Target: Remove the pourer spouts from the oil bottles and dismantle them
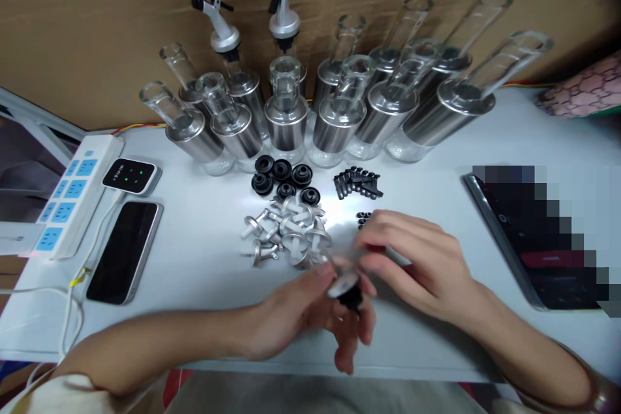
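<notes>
My left hand [310, 314] grips a silver pourer spout [345, 284] with a black stopper under it, low over the white table [204, 310]. My right hand [412, 259] hovers just to its right, fingers curled toward the spout's top; whether they pinch anything is blurred. Behind the hands lie a pile of silver spouts [286, 233], several black rubber stoppers [284, 178], a row of black caps [358, 184] and a few tiny black rings [363, 218]. Several glass-and-steel oil bottles [334, 119] stand at the back; two bear fitted pourers [224, 29].
A white power strip [70, 197], a small black device [130, 176] and a phone [125, 251] lie at the left with cables. A dark tablet [528, 252], partly pixelated, lies at the right. Another person's patterned sleeve [582, 94] shows far right. A cardboard wall backs the table.
</notes>
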{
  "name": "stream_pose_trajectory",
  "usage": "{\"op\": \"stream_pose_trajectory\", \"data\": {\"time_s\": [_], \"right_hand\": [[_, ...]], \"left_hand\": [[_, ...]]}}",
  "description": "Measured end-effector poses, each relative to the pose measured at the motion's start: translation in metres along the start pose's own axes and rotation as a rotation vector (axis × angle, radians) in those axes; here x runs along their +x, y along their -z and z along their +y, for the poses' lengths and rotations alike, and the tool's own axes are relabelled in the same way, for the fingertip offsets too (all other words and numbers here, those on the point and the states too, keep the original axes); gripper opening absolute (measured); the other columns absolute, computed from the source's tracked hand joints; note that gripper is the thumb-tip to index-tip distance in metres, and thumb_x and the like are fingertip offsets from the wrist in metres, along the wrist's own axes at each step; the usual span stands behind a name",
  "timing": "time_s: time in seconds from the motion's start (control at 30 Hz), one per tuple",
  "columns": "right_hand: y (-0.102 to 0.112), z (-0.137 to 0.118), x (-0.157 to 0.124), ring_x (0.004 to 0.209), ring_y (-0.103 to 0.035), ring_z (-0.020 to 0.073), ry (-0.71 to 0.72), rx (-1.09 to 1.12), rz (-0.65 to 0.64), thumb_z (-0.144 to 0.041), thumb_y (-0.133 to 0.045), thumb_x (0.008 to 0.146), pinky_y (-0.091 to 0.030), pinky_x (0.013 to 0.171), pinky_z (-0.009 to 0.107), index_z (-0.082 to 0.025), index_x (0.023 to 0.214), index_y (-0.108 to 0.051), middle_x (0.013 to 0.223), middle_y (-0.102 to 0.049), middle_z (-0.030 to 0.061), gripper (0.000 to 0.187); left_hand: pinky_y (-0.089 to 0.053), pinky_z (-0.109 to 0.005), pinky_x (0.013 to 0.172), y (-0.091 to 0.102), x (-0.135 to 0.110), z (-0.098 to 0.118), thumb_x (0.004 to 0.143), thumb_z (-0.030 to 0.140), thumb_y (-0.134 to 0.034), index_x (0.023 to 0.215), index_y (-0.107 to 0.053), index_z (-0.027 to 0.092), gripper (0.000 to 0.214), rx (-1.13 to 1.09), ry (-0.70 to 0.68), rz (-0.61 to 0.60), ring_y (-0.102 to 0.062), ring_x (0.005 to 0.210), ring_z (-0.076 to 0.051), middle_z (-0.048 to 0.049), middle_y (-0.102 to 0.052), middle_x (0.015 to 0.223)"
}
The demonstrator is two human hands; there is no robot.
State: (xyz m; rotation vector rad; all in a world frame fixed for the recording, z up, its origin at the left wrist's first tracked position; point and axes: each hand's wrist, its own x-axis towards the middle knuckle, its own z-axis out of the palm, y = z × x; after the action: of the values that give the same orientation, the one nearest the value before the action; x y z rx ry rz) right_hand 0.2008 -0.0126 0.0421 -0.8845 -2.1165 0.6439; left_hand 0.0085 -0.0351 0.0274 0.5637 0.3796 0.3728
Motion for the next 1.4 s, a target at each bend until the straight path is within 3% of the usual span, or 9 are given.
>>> {"op": "stream_pose_trajectory", "data": {"time_s": [0.1,0.17,0.27,0.43,0.7,0.8,0.93,1.07,1.4], "right_hand": [[-0.003,-0.001,-0.002,0.056,-0.051,0.0128,0.126,0.016,0.06,-0.049,-0.052,0.092,-0.042,0.054,0.026,-0.02,0.086,-0.052,0.061,-0.057,-0.0004,0.029],[-0.005,-0.001,-0.003,0.058,-0.054,0.0141,0.131,-0.012,0.042,-0.044,-0.063,0.086,-0.044,0.056,0.027,-0.02,0.091,-0.053,0.065,-0.06,0.0005,0.027],[-0.007,-0.002,-0.006,0.064,-0.058,0.016,0.112,-0.054,0.026,-0.031,-0.066,0.086,-0.046,0.058,0.028,-0.02,0.096,-0.052,0.076,-0.065,0.0045,0.021],[-0.003,-0.003,-0.004,0.072,-0.064,0.018,0.088,-0.073,0.058,-0.036,-0.054,0.093,-0.05,0.063,0.029,-0.022,0.102,-0.05,0.084,-0.068,0.0063,0.017],[-0.002,0.002,-0.002,0.058,-0.055,0.0162,0.069,-0.176,0.004,-0.051,-0.031,0.098,-0.043,0.055,0.028,-0.017,0.089,-0.057,0.066,-0.06,0.0034,0.044],[-0.002,0.0,-0.001,0.054,-0.05,0.0147,0.076,-0.163,0.014,-0.045,-0.024,0.101,-0.04,0.052,0.027,-0.018,0.084,-0.054,0.061,-0.055,0.0018,0.044],[-0.001,-0.003,0.0,0.05,-0.044,0.0134,0.075,-0.153,0.0,-0.037,-0.022,0.102,-0.036,0.05,0.026,-0.02,0.076,-0.048,0.056,-0.048,-0.0005,0.041],[-0.003,-0.002,-0.001,0.046,-0.04,0.0108,-0.036,-0.053,-0.021,-0.035,-0.026,0.102,-0.033,0.047,0.024,-0.021,0.068,-0.042,0.053,-0.043,-0.0036,0.04],[-0.006,0.0,0.0,0.041,-0.034,0.0068,-0.449,0.471,-0.19,-0.048,-0.036,0.097,-0.026,0.041,0.021,-0.02,0.057,-0.038,0.046,-0.039,-0.0059,0.05]], "left_hand": [[-0.047,-0.024,0.051,0.0,-0.001,0.0,0.087,0.073,-0.033,0.132,-0.037,0.025,0.066,0.095,-0.058,0.116,-0.048,0.051,-0.007,0.0001,-0.054,0.086],[-0.046,-0.024,0.051,0.0,-0.001,0.001,0.087,0.075,-0.027,0.142,-0.027,0.022,0.076,0.202,-0.03,0.135,-0.048,0.049,-0.008,0.0019,-0.053,0.075],[-0.046,-0.024,0.052,0.0,-0.003,0.006,0.085,0.077,-0.026,0.14,-0.033,0.015,0.084,0.336,0.02,0.131,-0.05,0.051,-0.01,0.0035,-0.049,0.063],[-0.04,-0.02,0.048,0.001,-0.002,0.017,0.083,0.078,-0.028,0.11,-0.061,0.01,0.08,0.49,0.064,0.092,-0.051,0.049,-0.008,-0.0031,-0.057,0.072],[-0.049,-0.021,0.054,-0.004,0.001,0.021,0.089,0.065,-0.042,0.141,-0.041,0.026,0.065,0.628,-0.111,0.175,-0.048,0.065,-0.009,-0.0089,-0.055,0.105],[-0.048,-0.02,0.054,-0.002,-0.003,0.026,0.093,0.047,-0.05,0.134,-0.045,0.025,0.047,0.857,-0.281,0.282,-0.052,0.069,-0.009,-0.0102,-0.054,0.115],[-0.048,-0.019,0.057,0.001,-0.008,0.041,0.095,0.033,-0.051,0.098,-0.053,0.017,0.016,1.59,-0.694,0.311,-0.057,0.07,-0.01,-0.0028,-0.061,0.085],[-0.041,-0.021,0.053,0.003,-0.01,0.052,0.097,0.034,-0.046,0.09,-0.055,0.016,0.021,2.191,-0.875,0.349,-0.059,0.063,-0.01,-0.0002,-0.065,0.076],[-0.032,-0.026,0.051,0.009,-0.011,0.053,0.093,0.034,-0.054,0.089,-0.061,0.015,0.021,2.392,-1.019,0.244,-0.05,0.055,-0.009,0.001,-0.064,0.071]]}}
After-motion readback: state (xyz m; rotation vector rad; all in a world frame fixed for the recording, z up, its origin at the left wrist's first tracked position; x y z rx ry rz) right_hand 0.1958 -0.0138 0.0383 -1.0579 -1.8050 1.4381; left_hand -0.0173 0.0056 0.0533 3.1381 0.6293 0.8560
